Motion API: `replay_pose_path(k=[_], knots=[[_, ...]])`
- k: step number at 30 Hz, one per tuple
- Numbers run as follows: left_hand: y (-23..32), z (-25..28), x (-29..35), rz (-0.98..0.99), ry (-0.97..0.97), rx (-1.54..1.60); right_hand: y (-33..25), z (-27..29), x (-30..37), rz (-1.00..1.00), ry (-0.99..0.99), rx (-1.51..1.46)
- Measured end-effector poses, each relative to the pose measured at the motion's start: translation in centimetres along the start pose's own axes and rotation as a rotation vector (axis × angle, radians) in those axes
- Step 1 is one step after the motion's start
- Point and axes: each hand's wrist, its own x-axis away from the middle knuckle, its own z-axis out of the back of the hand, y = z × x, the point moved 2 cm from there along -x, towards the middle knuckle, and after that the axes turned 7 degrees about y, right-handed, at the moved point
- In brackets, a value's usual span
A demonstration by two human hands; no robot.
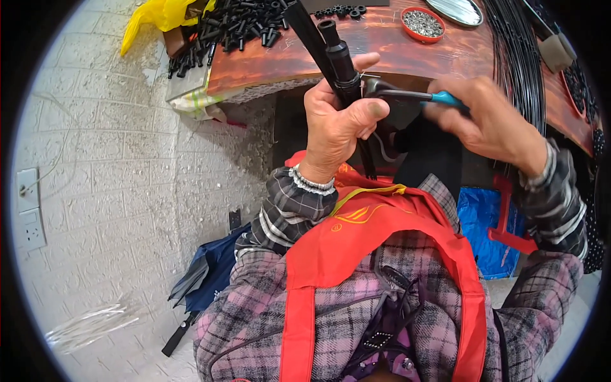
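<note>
Upright in front of me, my left hand [340, 124] is wrapped round a black umbrella frame [342, 60]. A ribbed tubular piece with a collar tops it, beside a dark bundle slanting up to the left. Its lower end drops behind my red apron [331, 245]. From the right, my right hand [487, 118], smeared by motion, grips pliers [407, 95] by their blue handle. Their dark rounded head meets the frame just beside my left thumb. A thin pale wire or pin sticks out there; the jaws are too small to make out.
On the reddish wooden table [254, 67] lie black tubular parts [245, 25], a red dish of small metal bits [423, 25] and a round silvery tin [457, 9]. Long black rods [519, 70] hang over its right edge. A folded navy umbrella [210, 274] leans by the white wall.
</note>
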Motion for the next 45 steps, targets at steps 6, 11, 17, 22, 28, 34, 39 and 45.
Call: replay_pose_path(k=[6, 11, 17, 22, 28, 34, 39, 45], knots=[[-0.3, 0.2, -0.1, 0.087, -0.041, 0.119, 1.2, -1.2, 0.1, -0.295, -0.522, -0.540], [-0.4, 0.1, -0.5, 0.079, 0.015, 0.105, -0.9, 0.1, 1.2, 0.333, 0.421, 0.497], [-0.2, 0.0, -0.3, 0.069, -0.030, 0.175, 0.6, 0.5, -0.2, -0.437, -0.413, -0.452], [-0.6, 0.1, -0.6, 0.113, -0.006, 0.096, 1.6, -1.0, -0.2, -0.142, -0.211, -0.212], [-0.7, 0.4, -0.5, 0.045, 0.018, 0.100, 1.2, -1.7, 0.6, 0.133, 0.104, -0.006], [-0.4, 0.1, -0.2, 0.120, -0.065, 0.148, 1.9, -0.3, -0.4, -0.441, -0.669, -0.728], [-0.6, 0.3, -0.6, 0.097, -0.020, 0.131, 2.6, -1.1, 0.2, 0.045, -0.234, -0.289], [-0.9, 0.2, -0.5, 0.052, -0.060, 0.173, 0.2, 0.1, 0.5, -0.116, -0.411, -0.043]])
